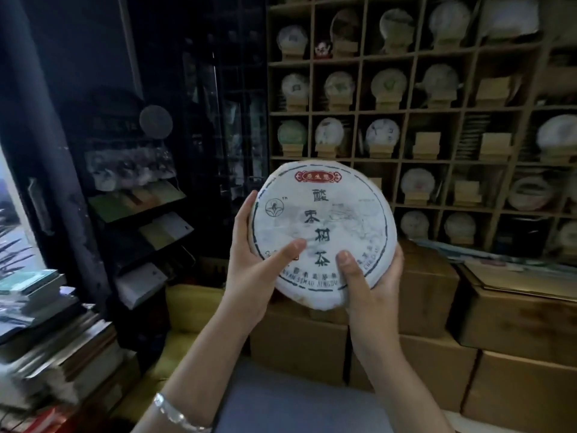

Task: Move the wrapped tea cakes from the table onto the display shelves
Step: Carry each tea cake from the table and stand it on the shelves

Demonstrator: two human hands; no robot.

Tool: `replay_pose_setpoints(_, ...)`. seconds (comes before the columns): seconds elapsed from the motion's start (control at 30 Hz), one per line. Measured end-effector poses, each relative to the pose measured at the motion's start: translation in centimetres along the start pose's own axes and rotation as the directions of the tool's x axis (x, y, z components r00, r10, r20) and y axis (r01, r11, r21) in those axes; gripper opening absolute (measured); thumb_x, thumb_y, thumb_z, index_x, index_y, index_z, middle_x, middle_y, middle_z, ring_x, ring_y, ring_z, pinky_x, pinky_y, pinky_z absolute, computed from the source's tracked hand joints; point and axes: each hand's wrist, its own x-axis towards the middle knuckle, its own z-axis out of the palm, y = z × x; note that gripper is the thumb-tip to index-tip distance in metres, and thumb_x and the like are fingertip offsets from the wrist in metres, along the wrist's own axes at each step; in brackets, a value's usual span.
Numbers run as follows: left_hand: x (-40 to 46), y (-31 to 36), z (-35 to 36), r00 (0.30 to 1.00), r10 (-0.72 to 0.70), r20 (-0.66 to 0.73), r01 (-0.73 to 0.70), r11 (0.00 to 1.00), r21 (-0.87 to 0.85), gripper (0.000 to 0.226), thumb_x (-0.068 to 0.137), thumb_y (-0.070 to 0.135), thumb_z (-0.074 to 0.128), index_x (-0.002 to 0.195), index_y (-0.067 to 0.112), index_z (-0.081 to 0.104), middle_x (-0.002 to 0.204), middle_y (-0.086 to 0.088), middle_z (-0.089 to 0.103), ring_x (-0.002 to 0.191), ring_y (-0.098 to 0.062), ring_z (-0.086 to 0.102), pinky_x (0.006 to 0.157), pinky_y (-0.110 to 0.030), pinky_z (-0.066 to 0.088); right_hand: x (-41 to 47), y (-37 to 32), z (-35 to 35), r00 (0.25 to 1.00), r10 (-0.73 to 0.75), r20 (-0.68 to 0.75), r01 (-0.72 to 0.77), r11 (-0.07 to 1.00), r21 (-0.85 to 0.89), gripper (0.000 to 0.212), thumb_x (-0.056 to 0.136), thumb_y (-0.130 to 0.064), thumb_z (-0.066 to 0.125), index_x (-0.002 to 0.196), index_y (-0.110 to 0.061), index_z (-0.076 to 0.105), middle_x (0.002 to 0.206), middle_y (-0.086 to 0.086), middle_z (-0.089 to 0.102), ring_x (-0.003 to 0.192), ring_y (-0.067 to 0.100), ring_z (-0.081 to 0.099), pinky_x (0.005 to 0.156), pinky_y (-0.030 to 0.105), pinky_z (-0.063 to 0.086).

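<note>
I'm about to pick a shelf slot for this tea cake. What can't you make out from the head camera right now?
- Shelf cells behind the tea cake: hidden by the cake itself, head view.
- The cake's back and the fingers behind it: hidden; only the thumbs of the left hand and right hand show in front.
- Labels on the shelved cakes: too small and blurred.
- The table: not in frame.
- Dark cabinet: too dim.
</note>
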Motion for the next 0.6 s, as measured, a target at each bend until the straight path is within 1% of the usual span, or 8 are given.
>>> replay_pose_setpoints(0.1,4.6,-1.2,-3.3,1.000,0.001,-0.008,-0.002,1.000,-0.019,0.086,0.068,0.019,0.087,0.140,0.038,0.045,0.130,0.009,0.063,0.118,-0.018,0.063,0.082,-0.039,0.059,4.7,2.0,1.6,0.991,0.122,0.056,-0.118,0.990,-0.075,0.054,0.080,-0.064,0.067,0.128,-0.050,0.046,0.121,-0.011,0.066,0.095,0.006,0.072,0.061,0.023,0.059)
replay_pose_setpoints(0.17,8.1,-2.0,-6.1,1.000,0.008,0.014,-0.007,0.998,-0.055,0.086,0.067,0.020,0.088,0.139,0.039,0.046,0.131,0.009,0.062,0.118,-0.020,0.064,0.082,-0.043,0.059,8.7,2.8,2.7,0.991,0.131,0.023,-0.128,0.987,-0.102,0.070,0.072,-0.071,0.060,0.135,-0.046,0.042,0.119,-0.011,0.064,0.084,0.007,0.074,0.053,0.024,0.058)
replay_pose_setpoints(0.23,11.7,-2.9,-8.7,0.999,0.020,0.045,-0.017,0.998,-0.060,0.089,0.064,0.024,0.091,0.139,0.041,0.046,0.132,0.009,0.061,0.118,-0.020,0.063,0.081,-0.044,0.059,12.7,3.4,4.5,0.997,0.054,0.049,-0.044,0.984,-0.175,0.073,0.072,-0.067,0.059,0.138,-0.049,0.034,0.108,-0.025,0.066,0.082,-0.003,0.071,0.054,0.018,0.056)
replay_pose_setpoints(0.3,15.2,-4.1,-10.7,0.996,0.027,0.087,-0.022,0.998,-0.060,0.091,0.062,0.027,0.092,0.138,0.043,0.046,0.131,0.011,0.061,0.118,-0.019,0.063,0.080,-0.041,0.060,15.8,4.2,7.2,0.985,0.026,0.171,0.010,0.979,-0.205,0.066,0.078,-0.059,0.065,0.136,-0.051,0.034,0.104,-0.034,0.066,0.092,-0.008,0.068,0.063,0.013,0.056)
replay_pose_setpoints(0.37,18.3,-5.6,-12.3,0.990,0.002,0.138,0.010,0.996,-0.088,0.087,0.065,0.023,0.090,0.138,0.043,0.046,0.130,0.010,0.062,0.118,-0.020,0.064,0.079,-0.039,0.060,18.0,6.1,9.5,0.975,0.013,0.220,0.039,0.973,-0.228,0.055,0.084,-0.045,0.072,0.132,-0.041,0.045,0.111,-0.023,0.069,0.102,0.002,0.068,0.072,0.016,0.057)
replay_pose_setpoints(0.43,21.0,-7.3,-13.7,0.982,-0.026,0.189,0.047,0.994,-0.103,0.086,0.068,0.021,0.088,0.138,0.045,0.044,0.131,0.010,0.061,0.118,-0.022,0.063,0.080,-0.041,0.059,19.5,8.1,10.9,0.982,-0.034,0.183,0.077,0.970,-0.233,0.046,0.085,-0.033,0.070,0.127,-0.034,0.052,0.111,-0.014,0.071,0.102,0.009,0.070,0.073,0.018,0.057)
replay_pose_setpoints(0.5,23.4,-9.0,-15.0,0.971,-0.050,0.235,0.077,0.991,-0.108,0.089,0.067,0.022,0.089,0.138,0.048,0.043,0.131,0.011,0.060,0.118,-0.023,0.063,0.080,-0.044,0.059,20.7,9.9,11.6,0.986,-0.038,0.161,0.075,0.970,-0.231,0.046,0.083,-0.030,0.068,0.126,-0.033,0.053,0.110,-0.012,0.072,0.100,0.010,0.071,0.073,0.020,0.057)
replay_pose_setpoints(0.6,25.8,-12.0,-16.3,0.958,-0.092,0.270,0.126,0.986,-0.112,0.092,0.066,0.020,0.091,0.139,0.049,0.042,0.131,0.010,0.060,0.117,-0.023,0.064,0.079,-0.045,0.059,22.7,12.2,11.8,0.989,0.013,0.148,0.022,0.972,-0.236,0.046,0.080,-0.028,0.072,0.124,-0.032,0.055,0.109,-0.010,0.073,0.099,0.011,0.071,0.072,0.021,0.058)
